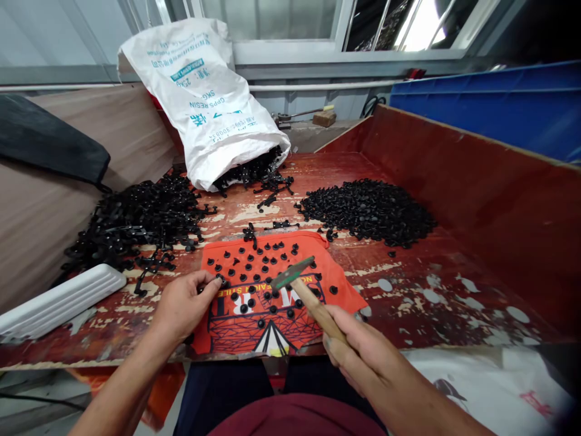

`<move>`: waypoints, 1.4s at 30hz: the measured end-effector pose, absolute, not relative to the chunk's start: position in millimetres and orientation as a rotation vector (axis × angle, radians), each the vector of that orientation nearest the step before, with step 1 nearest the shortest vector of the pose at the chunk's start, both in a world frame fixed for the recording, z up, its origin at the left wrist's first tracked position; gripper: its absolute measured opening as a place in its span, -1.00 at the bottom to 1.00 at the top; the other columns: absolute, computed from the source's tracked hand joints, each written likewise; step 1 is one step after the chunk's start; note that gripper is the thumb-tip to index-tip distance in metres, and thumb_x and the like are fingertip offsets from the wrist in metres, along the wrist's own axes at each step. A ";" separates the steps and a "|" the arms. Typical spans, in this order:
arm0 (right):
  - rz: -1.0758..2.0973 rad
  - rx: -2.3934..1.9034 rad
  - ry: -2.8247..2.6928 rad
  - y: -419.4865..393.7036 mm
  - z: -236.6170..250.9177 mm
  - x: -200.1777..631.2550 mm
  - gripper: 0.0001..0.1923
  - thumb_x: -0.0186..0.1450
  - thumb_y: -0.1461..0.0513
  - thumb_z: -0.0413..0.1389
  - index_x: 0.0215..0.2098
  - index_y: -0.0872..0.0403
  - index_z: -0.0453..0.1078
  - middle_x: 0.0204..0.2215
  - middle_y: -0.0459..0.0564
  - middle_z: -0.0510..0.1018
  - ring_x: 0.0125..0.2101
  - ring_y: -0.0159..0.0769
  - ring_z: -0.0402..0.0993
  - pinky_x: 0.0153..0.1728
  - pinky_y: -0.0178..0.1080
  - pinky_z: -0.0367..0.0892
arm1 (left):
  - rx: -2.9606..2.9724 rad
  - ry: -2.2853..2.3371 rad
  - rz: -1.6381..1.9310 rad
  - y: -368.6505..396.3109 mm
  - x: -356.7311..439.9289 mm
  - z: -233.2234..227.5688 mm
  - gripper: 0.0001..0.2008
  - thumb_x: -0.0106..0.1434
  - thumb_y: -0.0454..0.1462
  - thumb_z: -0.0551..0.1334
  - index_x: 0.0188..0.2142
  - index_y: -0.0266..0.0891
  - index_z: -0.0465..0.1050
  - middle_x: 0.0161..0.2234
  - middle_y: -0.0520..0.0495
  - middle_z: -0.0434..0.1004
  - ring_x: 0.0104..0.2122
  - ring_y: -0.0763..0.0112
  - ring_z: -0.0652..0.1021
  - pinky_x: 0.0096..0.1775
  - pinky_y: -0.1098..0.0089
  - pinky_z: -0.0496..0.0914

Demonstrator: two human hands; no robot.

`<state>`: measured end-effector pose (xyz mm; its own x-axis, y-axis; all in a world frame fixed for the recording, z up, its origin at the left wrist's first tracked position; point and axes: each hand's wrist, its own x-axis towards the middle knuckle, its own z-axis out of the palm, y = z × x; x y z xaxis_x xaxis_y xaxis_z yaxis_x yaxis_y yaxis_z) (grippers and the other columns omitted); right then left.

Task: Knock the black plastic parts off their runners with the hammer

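Orange cloth (272,315), centre of red bench (408,278), dotted with black buttons (254,275). My right hand (358,348) clamps wooden hammer (299,284), head over cloth. My left hand (184,303), at nine o'clock, pinches one button (222,280).

— What carries everything here?
— A worn red wooden workbench (408,284) with raised side boards.
— And on it?
— An orange printed cloth (272,327) dotted with small black plastic caps (267,266), two heaps of black plastic parts (367,209), a tipped white woven sack (204,97), a white ribbed tray (59,300).
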<state>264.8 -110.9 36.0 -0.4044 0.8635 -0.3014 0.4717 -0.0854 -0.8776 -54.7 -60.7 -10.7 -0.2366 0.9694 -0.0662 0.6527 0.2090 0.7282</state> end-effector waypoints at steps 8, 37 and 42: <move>1.170 -1.084 -2.221 -71.9 55.8 232.2 -0.46 0.51 0.24 -0.16 0.41 -0.27 0.02 0.28 -0.18 0.36 0.19 -0.26 0.37 0.23 -0.11 0.23 | 1.409 1.808 0.754 -56.3 -58.9 -19.0 -0.60 0.15 0.05 0.21 -0.59 -0.19 0.39 -0.68 0.09 0.36 -0.65 0.43 0.35 -0.57 0.46 0.18; 0.890 -1.194 -2.494 -47.5 45.9 185.3 -0.39 0.45 0.32 -0.08 0.40 -0.27 0.05 -0.02 -0.10 0.63 -0.09 -0.23 0.59 -0.07 -0.22 0.41 | 1.721 1.970 0.538 -50.2 -56.7 -2.1 -0.64 0.18 -0.03 0.10 -0.63 -0.16 0.25 -0.67 0.10 0.24 -0.58 0.41 0.29 -0.48 0.41 0.06; 0.715 -1.255 -2.580 -47.7 40.8 180.2 -0.42 0.45 0.31 -0.05 0.37 -0.26 0.11 -0.10 -0.10 0.65 -0.21 -0.25 0.60 -0.18 -0.30 0.39 | 1.605 1.867 0.624 -51.7 -62.3 -5.8 -0.67 0.18 -0.03 0.14 -0.54 -0.19 0.42 -0.64 0.10 0.33 -0.56 0.39 0.34 -0.47 0.44 0.15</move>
<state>180.2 -47.7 40.8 -0.6254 0.7791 -0.0429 0.6902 0.5266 -0.4963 -62.3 -51.7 -5.8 -0.0961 0.9864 -0.1332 0.7085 0.1618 0.6869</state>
